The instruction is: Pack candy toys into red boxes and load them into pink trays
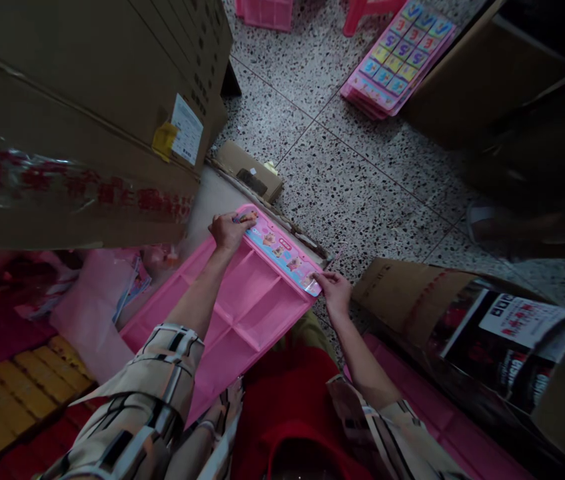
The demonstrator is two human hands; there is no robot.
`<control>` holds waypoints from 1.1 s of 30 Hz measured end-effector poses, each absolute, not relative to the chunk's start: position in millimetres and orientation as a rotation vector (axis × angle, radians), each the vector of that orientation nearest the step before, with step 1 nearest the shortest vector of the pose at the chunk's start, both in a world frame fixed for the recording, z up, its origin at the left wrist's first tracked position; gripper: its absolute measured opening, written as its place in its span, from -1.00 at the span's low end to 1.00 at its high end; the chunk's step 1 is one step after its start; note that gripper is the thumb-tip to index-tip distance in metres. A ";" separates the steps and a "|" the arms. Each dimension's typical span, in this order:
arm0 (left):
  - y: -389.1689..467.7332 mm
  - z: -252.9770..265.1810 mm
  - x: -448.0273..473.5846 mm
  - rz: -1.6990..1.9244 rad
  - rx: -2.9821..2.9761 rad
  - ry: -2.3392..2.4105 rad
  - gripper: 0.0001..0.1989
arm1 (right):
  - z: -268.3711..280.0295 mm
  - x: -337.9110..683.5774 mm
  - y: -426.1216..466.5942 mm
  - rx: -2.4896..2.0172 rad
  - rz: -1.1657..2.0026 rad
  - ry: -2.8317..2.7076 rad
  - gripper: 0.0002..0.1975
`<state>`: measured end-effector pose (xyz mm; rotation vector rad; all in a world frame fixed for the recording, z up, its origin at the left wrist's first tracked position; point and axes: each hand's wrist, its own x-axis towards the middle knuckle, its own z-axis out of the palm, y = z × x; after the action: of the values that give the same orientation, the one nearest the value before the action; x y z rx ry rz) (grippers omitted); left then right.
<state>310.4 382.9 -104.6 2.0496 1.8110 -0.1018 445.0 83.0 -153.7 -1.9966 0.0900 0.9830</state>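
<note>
A pink plastic tray [260,313] with several compartments lies tilted in front of my body. A long printed sticker strip [282,250] with small cartoon figures runs along its far edge. My left hand [228,232] is closed at the strip's left end, thumb and fingers curled over the tray's corner. At the opposite end, my right hand [335,292] pinches the strip's right corner between thumb and fingers. Whether the whole strip lies flat on the tray cannot be made out.
Large cardboard boxes [77,127] rise on the left; another open carton [402,293] stands at right. Filled pink trays [397,60] are stacked on the speckled floor [357,180]. A small box [247,170] sits beyond the tray. Yellow pieces [17,393] lie lower left. Someone's foot [482,217] shows at right.
</note>
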 end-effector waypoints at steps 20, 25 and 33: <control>409.0 -80.3 319.7 0.054 2.141 1.148 -0.68 | -125.5 442.1 44.5 -1.565 1.216 0.029 -0.44; 402.7 -40.6 308.1 0.085 2.406 0.879 -0.62 | -90.3 451.4 20.8 -1.955 1.031 -0.440 -0.36; 351.5 -30.2 262.7 0.182 2.500 1.035 -0.67 | -61.3 443.3 9.7 -1.993 0.790 -1.102 -0.54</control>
<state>262.7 351.5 -30.2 2.4996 1.0350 0.1821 443.3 9.7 -61.3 -1.9929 -1.1025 0.7899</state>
